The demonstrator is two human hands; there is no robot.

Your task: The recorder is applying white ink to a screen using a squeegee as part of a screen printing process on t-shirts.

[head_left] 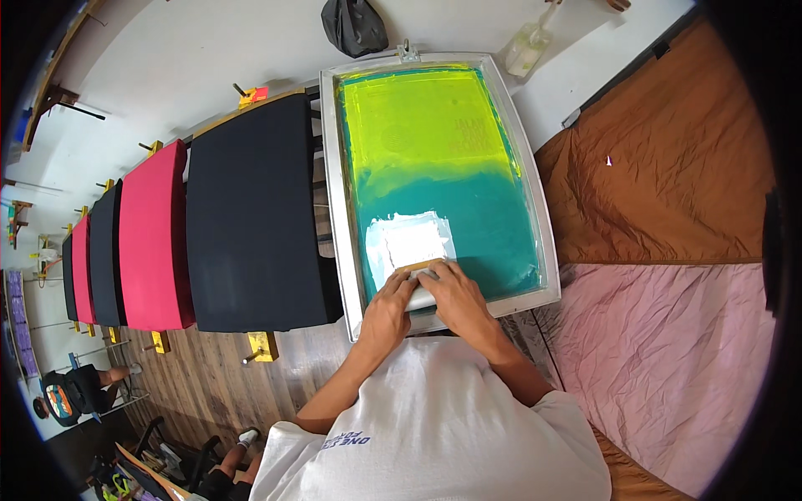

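A printing screen (337, 167) with a pale metal frame lies in front of me. Its mesh (451, 200) is teal, with a yellow-green coat (409, 108) over the far half. Near my end, a rectangular patch of white ink (413, 236) sits on the teal area. Both hands grip a squeegee (420, 265) at the near edge of that patch. My left hand (391, 299) is closed on its left part, and my right hand (455, 294) on its right part. Most of the squeegee is hidden under my fingers.
Left of the screen stands a row of boards with black shirts (251, 217) and pink shirts (153, 238). A black plastic bag (354, 27) hangs beyond the screen, near a clear bottle (528, 50). Brown cloth (660, 167) and pink cloth (660, 351) spread at right. Other people (79, 394) are at lower left.
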